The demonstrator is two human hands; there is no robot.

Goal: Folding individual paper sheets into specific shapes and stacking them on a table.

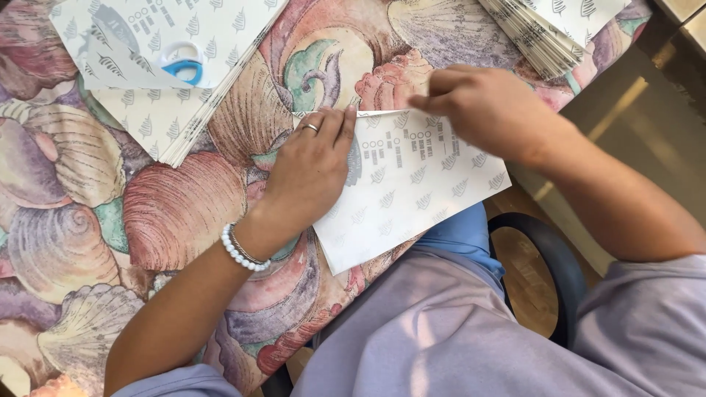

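Left hand lies flat, fingers open, pinning the sheet; right hand pinches its top edge, creasing; fold started, unfinished; two stacks wait nearby.

White printed paper sheet, leaf pattern, flat on shell-print tablecloth, tilted, corner overhanging table edge.

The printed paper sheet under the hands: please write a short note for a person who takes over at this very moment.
Left hand lies flat on the printed paper sheet, pinning its left edge to the shell-patterned tablecloth.
Right hand pinches the sheet's top edge.
The sheet overhangs the table edge toward the lap.
Stack of similar sheets at upper left, a blue and white tape dispenser on it; second stack at upper right.
Done: top edge looks folded. Rest unclear.
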